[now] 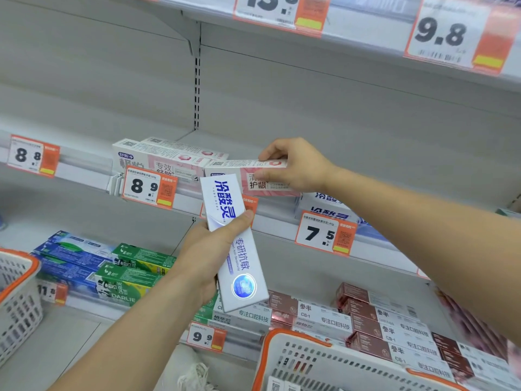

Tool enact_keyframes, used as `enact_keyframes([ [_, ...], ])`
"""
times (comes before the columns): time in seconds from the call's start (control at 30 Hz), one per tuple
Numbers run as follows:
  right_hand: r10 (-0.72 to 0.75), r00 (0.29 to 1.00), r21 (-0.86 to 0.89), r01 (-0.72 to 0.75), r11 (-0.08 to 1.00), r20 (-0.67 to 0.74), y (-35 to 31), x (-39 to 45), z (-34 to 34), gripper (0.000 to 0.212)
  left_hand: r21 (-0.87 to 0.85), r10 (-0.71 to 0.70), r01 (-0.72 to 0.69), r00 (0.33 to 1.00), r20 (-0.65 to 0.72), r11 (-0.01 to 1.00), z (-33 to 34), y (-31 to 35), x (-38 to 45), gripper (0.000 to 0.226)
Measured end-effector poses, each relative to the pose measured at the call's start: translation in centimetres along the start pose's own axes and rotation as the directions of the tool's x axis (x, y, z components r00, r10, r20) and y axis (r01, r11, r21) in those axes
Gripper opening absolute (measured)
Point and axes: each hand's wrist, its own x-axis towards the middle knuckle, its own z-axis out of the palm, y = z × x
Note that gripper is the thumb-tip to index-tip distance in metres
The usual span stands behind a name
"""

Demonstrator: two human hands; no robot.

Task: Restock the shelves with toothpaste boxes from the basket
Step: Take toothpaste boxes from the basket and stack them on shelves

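Right now the right hand (296, 165) pinches a pink toothpaste box (248, 177) near its end, setting it on the middle shelf (84, 176) beside its twins. Below that grip, the left hand (205, 255) is wrapped around a white-and-blue box (235, 244) at mid-length. Both look light, stiff, thin-walled cardboard, probably slick; holding the long flat sides should avoid crushing.

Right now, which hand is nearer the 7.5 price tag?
Left, narrowly. The left hand, gripping the white-and-blue box, sits left of the 7.5 price tag; the right hand, holding the pink box, is above it.
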Motion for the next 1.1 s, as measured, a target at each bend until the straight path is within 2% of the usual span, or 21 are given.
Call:
enact_keyframes([
  [0.3, -0.031, 1.000, -0.035, 0.031, 0.999, 0.002, -0.3, -0.2, 1.0, 0.038, 0.028, -0.009, 0.008, 1.000, 0.008, 1.000, 0.2, -0.5, 0.3, 0.040],
  [0.5, -0.022, 0.997, -0.221, 0.039, 0.974, 0.079, 1.0, -2.1, 0.1, 0.036, 0.008, 0.011, -0.011, 1.000, 0.016, 1.000, 1.1, -0.5, 0.5, 0.028],
  [0.57, -0.087, 0.996, -0.268, 0.086, 0.960, 0.008, 0.9, -3.6, -0.8, 0.028, 0.002, 0.027, -0.027, 0.999, 0.039, 1.000, 1.9, -0.7, 0.5, 0.028],
  [0.6, -0.120, 0.991, -0.232, 0.103, 0.967, -0.061, 0.6, -4.7, -1.2, 0.021, -0.003, 0.039, -0.039, 0.998, 0.055, 0.999, 2.4, -0.7, 0.4, 0.027],
  [0.67, -0.105, 0.984, -0.028, 0.102, 0.994, -0.145, -0.1, -8.1, -1.9, 0.014, -0.018, 0.073, -0.071, 0.993, 0.093, 0.997, 4.1, -0.8, 0.1, 0.024],
  [0.73, -0.021, 0.998, 0.195, 0.032, 0.980, -0.056, -0.3, -12.1, -2.2, 0.020, -0.046, 0.123, -0.118, 0.983, 0.133, 0.992, 6.4, -0.9, -0.3, 0.020],
  [0.77, 0.004, 1.000, 0.254, -0.003, 0.967, -0.006, 0.0, -14.0, -2.4, 0.026, -0.063, 0.143, -0.135, 0.978, 0.150, 0.989, 7.7, -0.9, -0.6, 0.020],
  [0.9, 0.180, 0.983, 0.391, -0.181, 0.902, 0.039, 3.0, -19.4, -4.8, 0.049, -0.089, 0.217, -0.204, 0.960, 0.177, 0.975, 13.2, -1.9, -1.4, 0.026],
  [1.03, 0.258, 0.966, 0.489, -0.230, 0.841, 0.011, 6.5, -22.7, -8.7, 0.045, -0.027, 0.278, -0.280, 0.929, 0.244, 0.960, 18.8, -3.8, -1.9, 0.022],
  [1.1, 0.279, 0.959, 0.506, -0.220, 0.834, -0.044, 8.5, -24.3, -10.8, 0.044, 0.085, 0.330, -0.368, 0.899, 0.289, 0.926, 21.2, -4.7, -2.0, 0.032],
])
